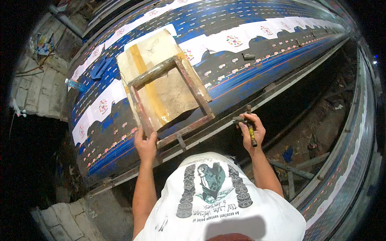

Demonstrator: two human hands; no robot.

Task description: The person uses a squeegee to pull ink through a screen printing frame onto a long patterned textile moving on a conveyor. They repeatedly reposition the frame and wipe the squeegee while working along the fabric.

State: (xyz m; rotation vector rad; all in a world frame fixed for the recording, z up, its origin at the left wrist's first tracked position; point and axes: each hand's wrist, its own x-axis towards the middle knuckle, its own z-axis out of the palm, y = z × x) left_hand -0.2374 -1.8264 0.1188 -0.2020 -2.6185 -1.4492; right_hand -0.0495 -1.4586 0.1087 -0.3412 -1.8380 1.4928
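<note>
My left hand grips the near left corner of a worn wooden frame. The frame looks like a printing screen, with a yellowish panel and brown tape across it. It lies tilted over a long printing table covered with dark blue and white printed cloth. In my right hand, off the table's near edge, is a short rod-shaped tool with dark ends and a yellow-patterned middle. A small greyish piece sticks out by the thumb; its kind is unclear.
A metal rail runs along the table's near edge, with a dark gap beside it. Another printed table curves along the right. On the left table edge lies a plastic bottle, near a folded blue cloth. A small dark object rests on the print.
</note>
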